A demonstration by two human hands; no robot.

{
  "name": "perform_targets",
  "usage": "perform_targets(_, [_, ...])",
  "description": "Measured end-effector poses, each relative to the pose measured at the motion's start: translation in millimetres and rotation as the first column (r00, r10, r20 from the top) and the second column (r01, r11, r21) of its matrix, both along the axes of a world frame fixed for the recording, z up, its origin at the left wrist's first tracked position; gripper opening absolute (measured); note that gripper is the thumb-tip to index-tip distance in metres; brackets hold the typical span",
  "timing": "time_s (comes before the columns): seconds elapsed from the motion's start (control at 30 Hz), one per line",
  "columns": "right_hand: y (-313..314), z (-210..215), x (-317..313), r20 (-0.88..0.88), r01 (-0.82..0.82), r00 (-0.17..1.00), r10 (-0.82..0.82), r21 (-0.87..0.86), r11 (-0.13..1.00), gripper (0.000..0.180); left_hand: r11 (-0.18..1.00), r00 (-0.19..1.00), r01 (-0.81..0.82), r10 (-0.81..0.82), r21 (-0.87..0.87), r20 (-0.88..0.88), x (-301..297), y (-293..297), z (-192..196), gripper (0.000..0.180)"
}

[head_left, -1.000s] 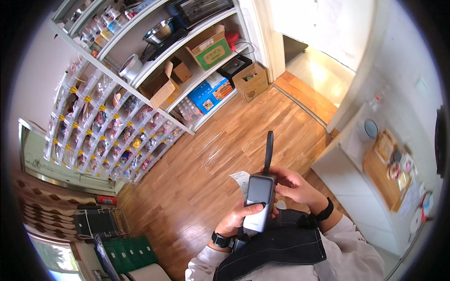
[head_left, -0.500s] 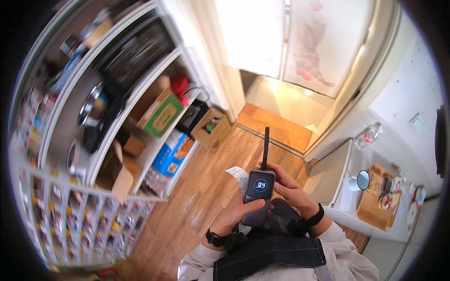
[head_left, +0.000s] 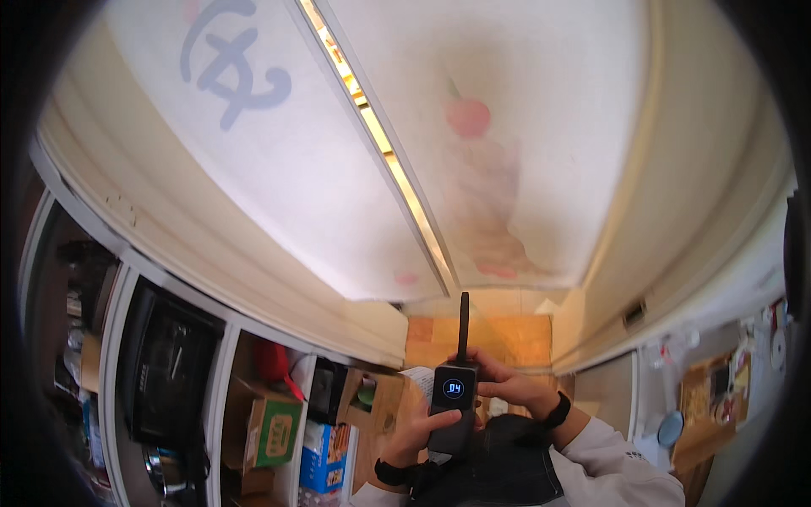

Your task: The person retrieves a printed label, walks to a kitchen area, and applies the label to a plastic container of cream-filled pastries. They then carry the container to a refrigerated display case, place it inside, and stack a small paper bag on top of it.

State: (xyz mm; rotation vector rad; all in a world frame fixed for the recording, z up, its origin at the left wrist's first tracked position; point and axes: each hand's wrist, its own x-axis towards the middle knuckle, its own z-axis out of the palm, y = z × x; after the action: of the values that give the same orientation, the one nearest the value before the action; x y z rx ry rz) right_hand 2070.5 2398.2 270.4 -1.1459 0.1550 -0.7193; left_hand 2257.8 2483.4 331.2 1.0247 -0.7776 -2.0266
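Observation:
A dark, oblong handheld device (head_left: 453,414) with a small lit round display is held upright in front of my body. A thin black stick-like piece, perhaps a strap or an antenna, rises from its top end. My left hand (head_left: 414,429) grips its left side, the thumb lying across the front below the display. From the right, my right hand (head_left: 507,383) closes on the upper edge, its fingers partly hidden behind the device. A printed white paper slip (head_left: 418,379) sticks out beside my left hand; whether the fingers pinch it I cannot tell.
Straight ahead hang two white curtain panels (head_left: 541,169) in a doorway, a lit gap between them. At left, a shelf unit (head_left: 215,397) carries a black appliance (head_left: 169,367), a green-and-brown box (head_left: 272,431) and a blue box (head_left: 324,456). A right-hand counter holds an enamel mug (head_left: 670,429) and wooden tray (head_left: 701,448).
My view has swung up and nearer the doorway, so the curtains fill more of it. Both hands keep their hold on the device, which now sits lower in the picture.

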Motion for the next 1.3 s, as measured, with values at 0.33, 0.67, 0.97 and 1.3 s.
perform_targets(0.33, [-387.0, -19.8, -123.7, -0.224, 0.434, 0.286, -0.932, -0.837, 0.334, 0.047, 0.965, 0.965, -0.259, 0.26, 0.034, -0.017, 14.1, -266.1, -32.6, 0.042])
perform_targets(0.67, [-507.4, -57.1, -401.9, -0.343, 0.599, -0.649, -0.679, -0.781, -0.178, 0.041, 0.915, 0.877, -0.369, 0.4, 0.162, -0.266, 43.1, -657.6, -97.8, 0.041])
perform_targets(0.97, [-557.0, -305.7, -382.1, -0.859, 0.939, -0.34, -0.382, -0.286, -0.193, 0.027, 1.0, 0.838, 0.025, -0.011, -0.018, 0.545, -7.9, -939.5, -213.1, 0.043])
perform_targets(1.3, [-1099.8, -311.0, -336.8, -0.888, 0.952, 0.084, -0.453, -0.063, 0.299, 0.018, 0.935, 0.735, -0.241, 0.002, 0.259, 0.678, 54.4, -1140.4, -271.3, 0.054])
